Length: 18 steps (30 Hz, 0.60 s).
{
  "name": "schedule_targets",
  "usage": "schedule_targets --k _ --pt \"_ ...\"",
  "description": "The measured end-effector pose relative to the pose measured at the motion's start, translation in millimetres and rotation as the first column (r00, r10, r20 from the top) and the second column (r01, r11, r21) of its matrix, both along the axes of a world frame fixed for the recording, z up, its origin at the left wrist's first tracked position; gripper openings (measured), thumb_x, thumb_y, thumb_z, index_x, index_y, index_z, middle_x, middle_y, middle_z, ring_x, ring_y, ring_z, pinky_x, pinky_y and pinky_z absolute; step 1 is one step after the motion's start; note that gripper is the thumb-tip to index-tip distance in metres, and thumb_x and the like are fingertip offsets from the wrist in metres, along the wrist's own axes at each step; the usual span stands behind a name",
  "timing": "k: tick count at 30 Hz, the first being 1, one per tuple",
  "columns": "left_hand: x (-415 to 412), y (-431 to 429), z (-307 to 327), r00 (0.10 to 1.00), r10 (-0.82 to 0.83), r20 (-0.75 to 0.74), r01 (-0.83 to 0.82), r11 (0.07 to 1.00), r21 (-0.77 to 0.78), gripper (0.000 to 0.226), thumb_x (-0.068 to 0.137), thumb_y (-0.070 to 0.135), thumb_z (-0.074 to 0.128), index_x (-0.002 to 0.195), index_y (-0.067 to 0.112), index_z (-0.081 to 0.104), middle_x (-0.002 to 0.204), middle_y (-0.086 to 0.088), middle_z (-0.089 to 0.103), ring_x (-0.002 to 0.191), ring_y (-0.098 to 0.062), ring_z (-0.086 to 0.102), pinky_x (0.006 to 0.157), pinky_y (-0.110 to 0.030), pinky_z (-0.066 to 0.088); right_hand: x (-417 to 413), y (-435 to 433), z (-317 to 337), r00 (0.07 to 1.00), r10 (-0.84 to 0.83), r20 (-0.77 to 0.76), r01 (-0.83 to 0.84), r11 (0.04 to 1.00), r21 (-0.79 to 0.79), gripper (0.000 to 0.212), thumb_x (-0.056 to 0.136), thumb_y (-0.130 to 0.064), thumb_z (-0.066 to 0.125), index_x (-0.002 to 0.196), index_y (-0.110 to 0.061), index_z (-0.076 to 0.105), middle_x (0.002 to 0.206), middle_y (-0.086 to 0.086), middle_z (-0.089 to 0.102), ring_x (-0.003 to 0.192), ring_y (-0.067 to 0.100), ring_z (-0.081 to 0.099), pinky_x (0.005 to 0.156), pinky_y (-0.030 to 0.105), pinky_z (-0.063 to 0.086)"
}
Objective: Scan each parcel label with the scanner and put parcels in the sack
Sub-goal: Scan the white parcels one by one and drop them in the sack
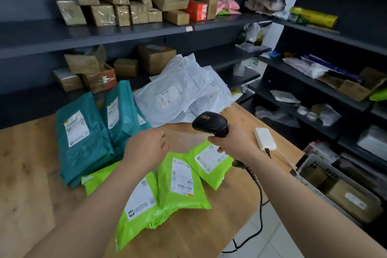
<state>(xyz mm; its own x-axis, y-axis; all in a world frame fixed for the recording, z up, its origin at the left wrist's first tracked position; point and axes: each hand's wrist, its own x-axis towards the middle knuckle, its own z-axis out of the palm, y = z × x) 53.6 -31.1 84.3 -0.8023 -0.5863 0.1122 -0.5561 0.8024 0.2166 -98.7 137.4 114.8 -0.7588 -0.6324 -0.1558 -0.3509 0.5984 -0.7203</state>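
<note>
My right hand [232,142] grips the handle of a black barcode scanner [210,123], its head pointing left over the table. My left hand [146,148] hovers open above the lime-green parcels [182,186], fingers relaxed and holding nothing. Several green mailers with white labels lie overlapping on the wooden table [27,174]. Teal parcels [83,132] are stacked to the left, and white parcels [184,90] are piled at the back. No sack is in view.
A white power pack [264,138] with a cable lies near the table's right edge. The scanner's black cable [259,205] hangs down to the tiled floor. Dark shelves [125,29] hold cardboard boxes behind and right. A grey crate [335,182] of boxes stands at right.
</note>
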Motion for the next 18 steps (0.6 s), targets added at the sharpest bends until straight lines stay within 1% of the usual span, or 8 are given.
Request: schedule_targets --k 3,7,9,11,13,15,16,18 --pt "-36.8 -7.9 -6.9 0.995 0.094 0.015 -0.094 0.996 0.007 0.029 0.091 0.04 0.049 0.104 0.018 0.062 0.107 -0.003 0.064 0.102 -0.027 0.059 0.078 -0.036 0.048 -47.5 -17.1 2.9 0.996 0.081 -0.031 -0.082 0.996 -0.02 0.018 0.086 -0.019 0.067 0.078 -0.01 0.054 0.063 0.006 0.058 0.033 -0.003 0.05 0.037 0.009 0.034" --pt "-81.3 -22.8 -15.6 0.974 0.226 0.014 -0.226 0.974 0.009 0.03 0.091 0.039 0.051 0.11 0.02 0.063 0.11 -0.001 0.066 0.104 -0.025 0.061 0.082 -0.037 0.051 -108.1 -41.3 3.3 0.984 0.172 -0.036 -0.173 0.985 -0.022 0.017 0.085 -0.023 0.066 0.077 -0.014 0.054 0.067 0.003 0.062 0.035 -0.003 0.05 0.039 0.009 0.034" --pt "-99.4 -31.6 -20.1 0.956 0.292 0.006 -0.292 0.955 0.044 0.032 0.092 0.039 0.052 0.117 0.021 0.061 0.113 -0.001 0.065 0.106 -0.025 0.061 0.084 -0.038 0.051 -134.7 -55.9 -0.2 0.982 0.189 -0.006 -0.189 0.98 -0.062 0.015 0.085 -0.023 0.068 0.082 -0.011 0.059 0.072 0.006 0.064 0.046 0.002 0.057 0.049 0.017 0.043" --pt "-115.5 -40.4 -25.5 0.939 0.343 0.009 -0.343 0.936 0.077 0.035 0.093 0.038 0.052 0.123 0.021 0.059 0.118 -0.001 0.064 0.108 -0.024 0.06 0.086 -0.038 0.05 -158.8 -73.5 -3.1 0.981 0.183 0.062 -0.173 0.975 -0.142 0.016 0.085 -0.021 0.07 0.089 -0.008 0.063 0.078 0.008 0.065 0.058 0.01 0.064 0.06 0.028 0.049" --pt "-130.8 -51.1 -32.1 0.927 0.374 0.016 -0.374 0.922 0.095 0.036 0.094 0.038 0.052 0.124 0.02 0.057 0.119 -0.002 0.063 0.109 -0.024 0.059 0.086 -0.037 0.049 -181.5 -93.4 -5.4 0.979 0.17 0.114 -0.145 0.969 -0.201 0.019 0.085 -0.019 0.07 0.095 -0.004 0.064 0.081 0.01 0.063 0.064 0.017 0.064 0.062 0.033 0.052" --pt "-146.8 -63.7 -39.9 0.918 0.395 0.026 -0.395 0.912 0.112 0.036 0.094 0.039 0.052 0.124 0.019 0.056 0.118 -0.003 0.062 0.107 -0.025 0.059 0.084 -0.037 0.049 -203.4 -113.2 -8.4 0.979 0.146 0.145 -0.113 0.97 -0.214 0.024 0.085 -0.019 0.071 0.098 -0.001 0.063 0.08 0.012 0.062 0.069 0.022 0.061 0.067 0.04 0.054" --pt "-155.3 -70.5 -44.6 0.917 0.399 0.033 -0.4 0.909 0.119 0.037 0.094 0.038 0.052 0.124 0.018 0.056 0.118 -0.004 0.061 0.106 -0.025 0.059 0.083 -0.037 0.049 -214.2 -122.9 -10.7 0.98 0.133 0.15 -0.1 0.973 -0.209 0.022 0.085 -0.021 0.07 0.095 -0.003 0.063 0.078 0.011 0.06 0.068 0.022 0.058 0.067 0.039 0.053" --pt "-173.1 -84.7 -55.8 0.917 0.394 0.06 -0.399 0.907 0.133 0.039 0.094 0.038 0.053 0.126 0.017 0.054 0.119 -0.006 0.059 0.106 -0.026 0.058 0.084 -0.037 0.049 -232.8 -140.0 -17.1 0.982 0.111 0.153 -0.082 0.98 -0.18 0.017 0.086 -0.023 0.07 0.086 -0.011 0.058 0.071 0.005 0.055 0.063 0.018 0.052 0.059 0.029 0.045"
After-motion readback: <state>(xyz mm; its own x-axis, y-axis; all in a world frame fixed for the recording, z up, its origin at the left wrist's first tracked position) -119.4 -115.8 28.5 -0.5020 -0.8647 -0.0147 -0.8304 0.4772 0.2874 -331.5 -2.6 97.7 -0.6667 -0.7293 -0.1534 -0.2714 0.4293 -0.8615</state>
